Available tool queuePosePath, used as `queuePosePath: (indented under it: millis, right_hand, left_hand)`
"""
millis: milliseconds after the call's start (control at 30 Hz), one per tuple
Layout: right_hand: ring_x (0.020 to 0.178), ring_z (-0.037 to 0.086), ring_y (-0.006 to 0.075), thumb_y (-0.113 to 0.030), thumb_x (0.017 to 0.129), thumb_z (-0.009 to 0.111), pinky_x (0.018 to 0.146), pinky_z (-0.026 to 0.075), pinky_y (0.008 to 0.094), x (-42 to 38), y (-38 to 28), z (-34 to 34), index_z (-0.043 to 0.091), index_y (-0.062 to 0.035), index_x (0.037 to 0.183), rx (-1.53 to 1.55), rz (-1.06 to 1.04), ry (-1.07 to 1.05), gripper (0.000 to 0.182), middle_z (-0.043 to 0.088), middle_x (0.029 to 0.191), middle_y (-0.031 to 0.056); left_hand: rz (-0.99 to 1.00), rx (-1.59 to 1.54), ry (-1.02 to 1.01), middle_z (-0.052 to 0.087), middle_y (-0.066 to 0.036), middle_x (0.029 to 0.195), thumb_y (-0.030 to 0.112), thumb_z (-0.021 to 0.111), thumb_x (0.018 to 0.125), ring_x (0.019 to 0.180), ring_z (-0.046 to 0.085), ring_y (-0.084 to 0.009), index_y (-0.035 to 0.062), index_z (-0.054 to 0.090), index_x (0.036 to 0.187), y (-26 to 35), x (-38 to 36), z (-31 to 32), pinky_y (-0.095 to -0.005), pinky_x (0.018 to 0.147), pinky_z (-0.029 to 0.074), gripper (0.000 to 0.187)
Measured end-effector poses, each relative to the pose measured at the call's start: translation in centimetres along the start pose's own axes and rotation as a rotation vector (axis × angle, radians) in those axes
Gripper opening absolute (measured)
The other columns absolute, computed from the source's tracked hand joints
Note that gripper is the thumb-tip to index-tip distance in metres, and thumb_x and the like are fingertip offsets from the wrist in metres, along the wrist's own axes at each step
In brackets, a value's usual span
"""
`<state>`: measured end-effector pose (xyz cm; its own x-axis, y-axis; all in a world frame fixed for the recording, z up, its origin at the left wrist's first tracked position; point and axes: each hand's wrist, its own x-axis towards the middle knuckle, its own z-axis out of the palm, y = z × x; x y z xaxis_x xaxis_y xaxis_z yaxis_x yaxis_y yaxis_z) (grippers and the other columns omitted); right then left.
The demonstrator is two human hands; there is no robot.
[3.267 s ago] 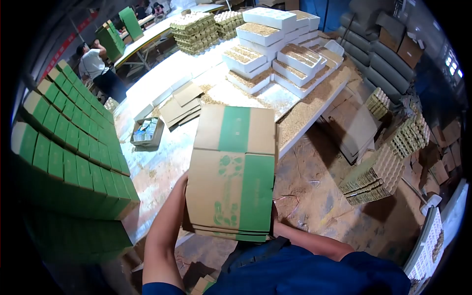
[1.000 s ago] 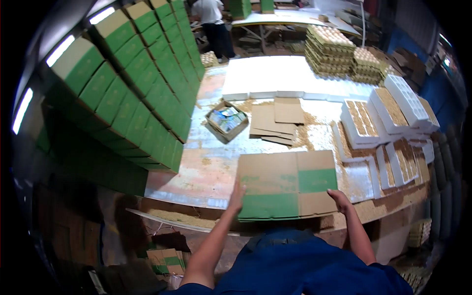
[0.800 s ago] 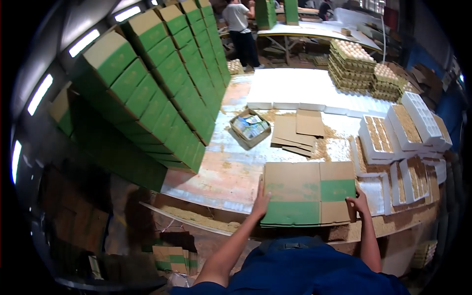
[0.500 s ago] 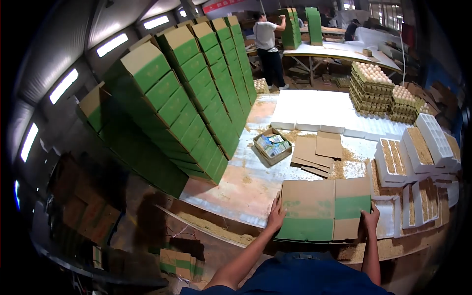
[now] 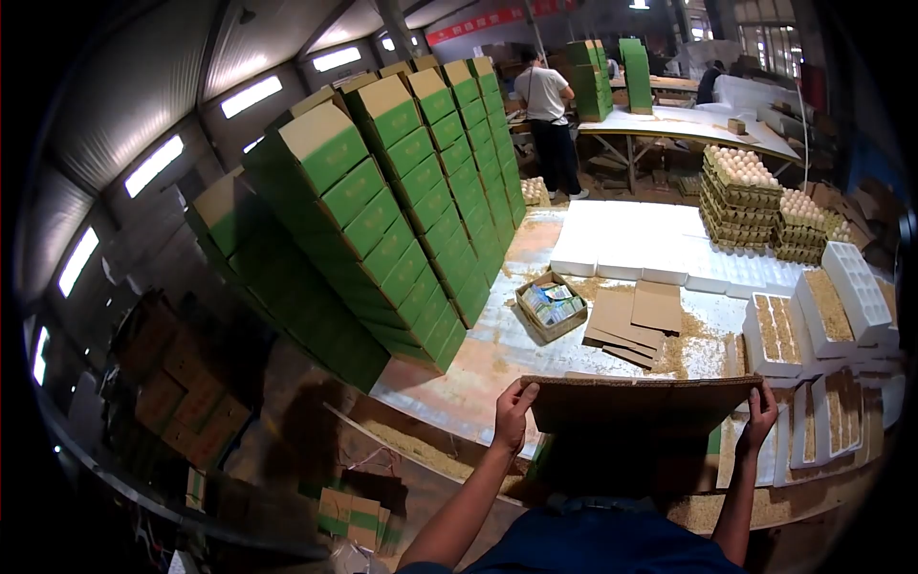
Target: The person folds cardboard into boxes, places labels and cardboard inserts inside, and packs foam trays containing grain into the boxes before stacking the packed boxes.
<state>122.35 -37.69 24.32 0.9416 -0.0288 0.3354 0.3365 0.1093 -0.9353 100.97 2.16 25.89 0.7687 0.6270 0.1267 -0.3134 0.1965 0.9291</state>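
- cardboard piece (image 5: 643,404) is up on its edge at the near side of the table (image 5: 435,375), its lower part lost in deep shadow, so no telling where it ends
- left hand (image 5: 513,415) and right hand (image 5: 761,417) each pinch a top corner, some fingers tucked out of sight behind it
- small open carton (image 5: 562,331) past it holds blue-and-white packets (image 5: 552,302), print too tiny to read
- white trays (image 5: 776,367) on the right have loose brown stuff in rows, can't tell what exactly
- egg trays (image 5: 734,212) farther back are stacked up, eggs (image 5: 741,165) showing on top
- green boxes (image 5: 390,247) tower on the left, insides hidden
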Motion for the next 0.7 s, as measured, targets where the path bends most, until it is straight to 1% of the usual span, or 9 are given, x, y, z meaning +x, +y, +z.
queuePosePath:
  millis: [67,133,233,300,367,433,500,567,700]
  right_hand:
    - [0.115,0.06,0.0201,-0.014,0.097,0.06,0.103,0.042,0.032,0.1,-0.7,0.5,0.059,0.0049,0.131,0.027,-0.027,0.08,0.039,0.066,0.123,0.0128]
    - [0.118,0.058,0.021,-0.012,0.095,0.063,0.105,0.041,0.0334,0.1,-2.4,1.4,0.056,0.0045,0.135,0.019,-0.01,0.067,0.044,0.063,0.127,0.0138]
    - [0.119,0.057,0.0214,-0.008,0.092,0.067,0.105,0.04,0.0342,-0.1,-3.4,3.8,0.049,0.0052,0.14,-0.09,-0.024,0.069,0.053,0.062,0.129,0.0134]
    - [0.12,0.055,0.0208,-0.007,0.09,0.07,0.107,0.038,0.0326,-0.4,-4.3,5.3,0.041,0.0066,0.145,-0.04,0.03,0.129,0.063,0.058,0.132,0.0136]
    - [0.119,0.055,0.0203,-0.008,0.09,0.07,0.106,0.038,0.0314,0.1,0.7,5.0,0.042,0.0062,0.144,0.026,0.027,0.228,0.062,0.059,0.129,0.0146]
    - [0.128,0.049,0.0253,-0.013,0.091,0.07,0.11,0.034,0.0351,-0.9,-2.8,5.2,0.041,0.006,0.144,0.085,0.139,0.104,0.063,0.052,0.137,0.0193]
    - [0.133,0.045,0.0264,-0.018,0.092,0.07,0.113,0.031,0.0363,-1.3,-2.7,5.3,0.041,0.0061,0.145,-0.124,0.076,0.167,0.065,0.049,0.142,0.021]
    - [0.135,0.044,0.0269,-0.022,0.092,0.069,0.114,0.03,0.0362,-1.6,-4.6,6.0,0.04,0.0061,0.145,-0.162,0.067,0.183,0.067,0.048,0.143,0.0221]
    - [0.141,0.037,0.0275,-0.02,0.092,0.068,0.117,0.025,0.0362,-1.5,-3.7,4.9,0.033,0.0072,0.149,-0.017,0.093,0.085,0.072,0.041,0.151,0.0219]
  left_hand:
    - [0.014,-0.009,-0.012,0.065,-0.001,0.097,0.022,0.061,0.099,0.091,0.056,-0.0091,-0.0005,0.066,0.107,1.3,-0.7,0.5,-0.0233,0.085,0.043,0.024]
    - [0.005,-0.006,-0.015,0.064,0.0,0.092,0.026,0.062,0.099,0.087,0.054,-0.0078,-0.0011,0.068,0.1,1.6,-0.8,0.7,-0.0238,0.082,0.043,0.028]
    - [-0.109,0.032,-0.031,0.064,0.0,0.088,0.02,0.062,0.097,0.083,0.056,-0.0091,-0.0003,0.069,0.096,2.3,-0.7,0.5,-0.0244,0.081,0.043,0.022]
    - [-0.145,-0.008,-0.062,0.067,-0.003,0.089,0.017,0.062,0.096,0.084,0.059,-0.0113,-0.0013,0.069,0.098,4.2,-1.0,1.0,-0.0255,0.081,0.045,0.019]
    - [-0.263,0.037,-0.23,0.07,-0.007,0.093,0.016,0.062,0.095,0.088,0.063,-0.0141,-0.0029,0.069,0.101,5.9,-0.8,0.9,-0.0273,0.083,0.048,0.021]
    - [-0.368,0.06,-0.349,0.071,-0.01,0.098,0.015,0.062,0.094,0.094,0.065,-0.0163,-0.0041,0.07,0.105,7.4,-0.2,0.0,-0.0296,0.086,0.05,0.023]
    - [-0.371,0.262,-0.461,0.071,-0.01,0.101,0.016,0.063,0.094,0.096,0.065,-0.0162,-0.0038,0.07,0.108,8.5,0.2,0.1,-0.0304,0.087,0.05,0.025]
    - [-0.413,0.374,-0.51,0.071,-0.011,0.105,0.015,0.065,0.091,0.1,0.065,-0.0193,-0.0049,0.07,0.108,9.5,0.6,0.1,-0.0329,0.093,0.048,0.027]
    - [-0.539,0.524,-0.656,0.071,-0.007,0.104,0.016,0.069,0.089,0.099,0.062,-0.0152,-0.0013,0.071,0.111,10.6,1.8,0.8,-0.0299,0.091,0.048,0.028]
